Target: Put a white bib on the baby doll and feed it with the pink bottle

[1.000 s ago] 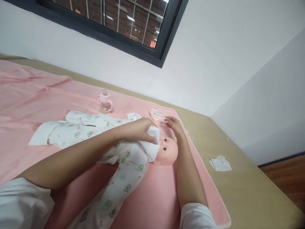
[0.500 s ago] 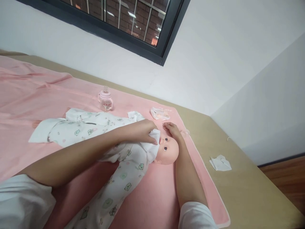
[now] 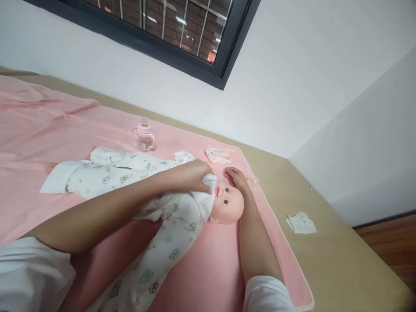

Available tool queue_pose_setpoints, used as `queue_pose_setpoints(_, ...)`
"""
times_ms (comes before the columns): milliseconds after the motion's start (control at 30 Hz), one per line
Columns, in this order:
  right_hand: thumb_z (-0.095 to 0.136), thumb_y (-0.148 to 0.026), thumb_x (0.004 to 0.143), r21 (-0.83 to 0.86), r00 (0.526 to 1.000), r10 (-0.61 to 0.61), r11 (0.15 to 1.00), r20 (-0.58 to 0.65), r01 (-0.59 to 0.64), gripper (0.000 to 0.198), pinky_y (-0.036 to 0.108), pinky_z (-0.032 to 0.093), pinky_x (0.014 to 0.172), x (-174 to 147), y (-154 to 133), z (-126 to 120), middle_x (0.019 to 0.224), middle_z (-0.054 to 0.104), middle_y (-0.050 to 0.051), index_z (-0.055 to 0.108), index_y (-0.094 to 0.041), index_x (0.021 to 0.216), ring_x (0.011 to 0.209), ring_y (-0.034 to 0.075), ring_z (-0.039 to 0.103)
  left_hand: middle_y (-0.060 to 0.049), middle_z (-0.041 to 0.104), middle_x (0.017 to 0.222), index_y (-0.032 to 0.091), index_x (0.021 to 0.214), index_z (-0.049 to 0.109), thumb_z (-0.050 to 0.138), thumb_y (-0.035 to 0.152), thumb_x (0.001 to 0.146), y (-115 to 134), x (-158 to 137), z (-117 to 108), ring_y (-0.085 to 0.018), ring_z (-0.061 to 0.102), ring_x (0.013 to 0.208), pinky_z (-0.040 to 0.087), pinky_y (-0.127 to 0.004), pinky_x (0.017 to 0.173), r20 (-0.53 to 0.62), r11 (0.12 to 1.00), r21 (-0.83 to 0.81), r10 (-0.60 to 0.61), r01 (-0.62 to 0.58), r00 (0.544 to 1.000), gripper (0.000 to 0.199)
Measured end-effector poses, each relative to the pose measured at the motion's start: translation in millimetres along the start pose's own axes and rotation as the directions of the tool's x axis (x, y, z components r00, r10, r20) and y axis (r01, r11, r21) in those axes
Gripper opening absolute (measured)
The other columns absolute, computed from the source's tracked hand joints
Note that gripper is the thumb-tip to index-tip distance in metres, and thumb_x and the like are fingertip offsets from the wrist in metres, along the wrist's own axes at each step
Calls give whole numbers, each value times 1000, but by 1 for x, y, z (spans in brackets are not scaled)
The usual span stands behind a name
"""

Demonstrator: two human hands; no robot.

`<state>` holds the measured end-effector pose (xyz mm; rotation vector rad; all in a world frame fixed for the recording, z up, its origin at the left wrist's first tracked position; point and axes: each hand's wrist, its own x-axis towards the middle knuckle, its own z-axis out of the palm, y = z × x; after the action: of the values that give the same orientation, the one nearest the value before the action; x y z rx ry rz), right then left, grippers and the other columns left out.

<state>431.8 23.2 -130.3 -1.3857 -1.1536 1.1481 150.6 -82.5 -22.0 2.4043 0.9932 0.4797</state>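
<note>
A baby doll (image 3: 229, 210) lies on its back on a pink blanket (image 3: 208, 268), its head to the right. It wears a white outfit (image 3: 180, 216) with small green animal prints. My left hand (image 3: 193, 175) reaches across the doll's chest and is closed on a white cloth (image 3: 207, 196) at its neck, just below the mouth. Whether this cloth is part of the outfit I cannot tell. My right hand (image 3: 236, 178) rests on the blanket just beyond the doll's head, fingers loosely stretched and holding nothing. The right forearm lies along the top of the head.
Behind the doll stands a pink two-handled baby bottle (image 3: 144, 136). A clear plastic packet (image 3: 218, 154) lies near the blanket's far corner. On the wooden tabletop (image 3: 338, 264) to the right is a folded white tissue (image 3: 301, 222). A wall and a dark-framed window (image 3: 221, 80) rise behind.
My left hand has drawn the white cloth slightly down and left, so the doll's mouth now shows. My right hand has hardly moved.
</note>
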Motion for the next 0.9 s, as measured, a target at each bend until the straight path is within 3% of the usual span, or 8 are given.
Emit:
queue_pose_setpoints(267,68,-14,84,9,1000,-11,1000,6,11,6,25,59,97,-2,-1,0,90,75,4,70,-18,88,83,11,71,-1,49,67,21,61,35,64,29,74,6,0,-6,-18,47,65,28,-30,58,-33,997,43,-67,68,997,33)
queue_pose_setpoints(700,69,-15,83,7,1000,-1,1000,-5,1,4,26,59,97,3,3,-3,87,75,4,71,-18,85,80,11,72,-6,67,93,19,80,52,59,20,77,7,-2,-6,-25,62,89,39,-31,69,-43,992,119,-46,51,998,7)
queue_pose_setpoints(900,70,-15,83,-11,1000,-6,1000,-11,6,4,27,59,97,4,2,-2,86,75,4,71,-18,84,82,12,72,-7,68,100,17,84,58,58,15,78,3,1,-1,-24,63,93,41,-30,73,-74,991,134,-10,20,997,7)
